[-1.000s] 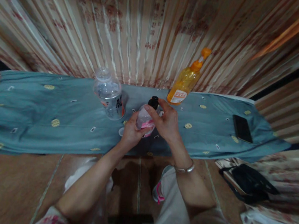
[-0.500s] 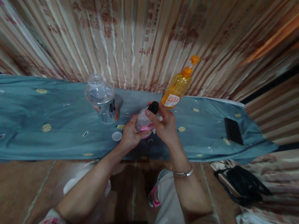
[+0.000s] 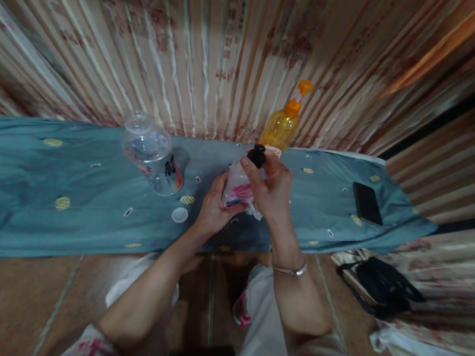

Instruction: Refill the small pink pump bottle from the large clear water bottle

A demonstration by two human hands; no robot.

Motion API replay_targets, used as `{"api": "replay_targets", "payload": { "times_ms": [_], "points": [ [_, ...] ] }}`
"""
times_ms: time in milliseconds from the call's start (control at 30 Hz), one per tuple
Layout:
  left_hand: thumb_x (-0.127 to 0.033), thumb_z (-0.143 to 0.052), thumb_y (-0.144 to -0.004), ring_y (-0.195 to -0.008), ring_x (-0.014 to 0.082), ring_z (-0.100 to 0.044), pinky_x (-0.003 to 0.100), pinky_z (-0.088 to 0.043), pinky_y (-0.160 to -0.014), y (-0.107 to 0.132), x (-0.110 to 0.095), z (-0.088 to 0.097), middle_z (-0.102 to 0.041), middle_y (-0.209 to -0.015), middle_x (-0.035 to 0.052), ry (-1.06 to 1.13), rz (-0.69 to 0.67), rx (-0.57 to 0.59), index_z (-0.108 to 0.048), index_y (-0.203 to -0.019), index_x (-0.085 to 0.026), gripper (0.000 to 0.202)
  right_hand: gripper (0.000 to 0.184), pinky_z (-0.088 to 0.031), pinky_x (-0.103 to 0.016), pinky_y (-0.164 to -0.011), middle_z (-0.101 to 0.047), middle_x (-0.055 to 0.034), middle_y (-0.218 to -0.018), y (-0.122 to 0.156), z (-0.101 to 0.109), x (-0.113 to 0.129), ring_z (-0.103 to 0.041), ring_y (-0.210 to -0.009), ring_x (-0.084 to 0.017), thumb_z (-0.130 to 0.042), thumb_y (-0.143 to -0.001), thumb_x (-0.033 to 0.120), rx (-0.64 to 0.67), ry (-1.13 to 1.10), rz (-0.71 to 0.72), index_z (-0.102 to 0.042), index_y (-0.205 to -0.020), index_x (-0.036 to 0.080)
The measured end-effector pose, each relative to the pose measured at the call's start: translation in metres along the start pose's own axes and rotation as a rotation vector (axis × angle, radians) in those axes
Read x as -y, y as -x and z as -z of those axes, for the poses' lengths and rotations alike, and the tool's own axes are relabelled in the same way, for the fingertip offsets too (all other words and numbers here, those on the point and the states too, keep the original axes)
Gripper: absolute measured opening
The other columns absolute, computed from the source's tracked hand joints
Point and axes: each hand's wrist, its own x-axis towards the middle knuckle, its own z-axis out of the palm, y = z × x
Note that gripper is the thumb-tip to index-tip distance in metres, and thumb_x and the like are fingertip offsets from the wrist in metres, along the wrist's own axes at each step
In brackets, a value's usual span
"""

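A small clear bottle with a pink label (image 3: 234, 188) is held up over the blue cloth-covered table (image 3: 60, 186). My left hand (image 3: 213, 210) is wrapped round its lower body. My right hand (image 3: 268, 186) is closed over the top, fingers on the black cap (image 3: 258, 155). A bit of white tissue shows under my right palm. A small white cap (image 3: 180, 214) lies on the cloth just left of my left hand.
A large clear bottle (image 3: 153, 153) stands at the left of my hands. An orange pump bottle (image 3: 282, 125) stands behind them by the curtain. A black phone (image 3: 365, 202) lies at the table's right end. A black bag (image 3: 387, 286) sits on the floor at the right.
Both hands have lifted the small bottle a little higher and tilted it more upright. My right fingers stay on the black cap.
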Motion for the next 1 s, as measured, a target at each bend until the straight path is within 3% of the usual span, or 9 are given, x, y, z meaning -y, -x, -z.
{"api": "replay_targets", "payload": {
  "times_ms": [200, 367, 667, 833, 1000],
  "points": [
    [-0.027, -0.088, -0.077, -0.144, 0.0372, -0.055, 0.059, -0.044, -0.120, 0.006, 0.008, -0.009, -0.059, -0.153, 0.0178, -0.040, -0.044, 0.096, -0.052, -0.150, -0.024, 0.082, 0.047, -0.057, -0.039, -0.089, -0.078, -0.0058, -0.100, -0.005, 0.011, -0.011, -0.073, -0.097, -0.027, -0.060, -0.096, 0.071, -0.052, 0.131, 0.046, -0.071, -0.108, 0.026],
    [-0.023, -0.087, -0.078, -0.149, 0.0370, -0.052, 0.059, -0.037, -0.126, 0.009, 0.009, -0.021, -0.057, -0.156, 0.0184, -0.054, -0.061, 0.153, -0.054, -0.151, -0.023, 0.080, 0.040, -0.056, -0.039, -0.081, -0.075, -0.0049, -0.091, -0.005, 0.033, -0.014, -0.072, -0.086, -0.026, -0.062, -0.097, 0.066, -0.084, 0.210, 0.030, -0.069, -0.101, 0.027],
    [-0.023, -0.085, -0.081, -0.150, 0.0383, -0.051, 0.061, -0.036, -0.125, 0.013, 0.018, -0.035, -0.054, -0.158, 0.0216, -0.051, -0.069, 0.193, -0.055, -0.150, -0.023, 0.075, 0.046, -0.055, -0.043, -0.092, -0.079, -0.0099, -0.100, -0.021, 0.071, -0.034, -0.072, -0.102, -0.032, -0.065, -0.092, 0.069, -0.256, 0.263, 0.000, -0.070, -0.106, 0.025],
    [-0.025, -0.085, -0.081, -0.147, 0.0385, -0.054, 0.061, -0.039, -0.124, 0.013, 0.027, -0.040, -0.057, -0.155, 0.0211, -0.037, -0.068, 0.184, -0.058, -0.147, -0.023, 0.072, 0.050, -0.055, -0.042, -0.092, -0.080, -0.0111, -0.099, -0.041, 0.071, -0.060, -0.073, -0.099, -0.031, -0.063, -0.092, 0.072, -0.308, 0.313, 0.062, -0.071, -0.103, 0.024],
    [-0.035, -0.086, -0.082, -0.146, 0.0360, -0.055, 0.057, -0.040, -0.124, 0.007, 0.030, -0.042, -0.059, -0.155, 0.0191, -0.022, -0.048, 0.161, -0.058, -0.148, -0.022, 0.073, 0.052, -0.055, -0.041, -0.090, -0.079, -0.0101, -0.098, -0.059, 0.057, -0.079, -0.073, -0.095, -0.029, -0.062, -0.093, 0.071, -0.251, 0.299, 0.073, -0.071, -0.105, 0.021]
  ]
}}
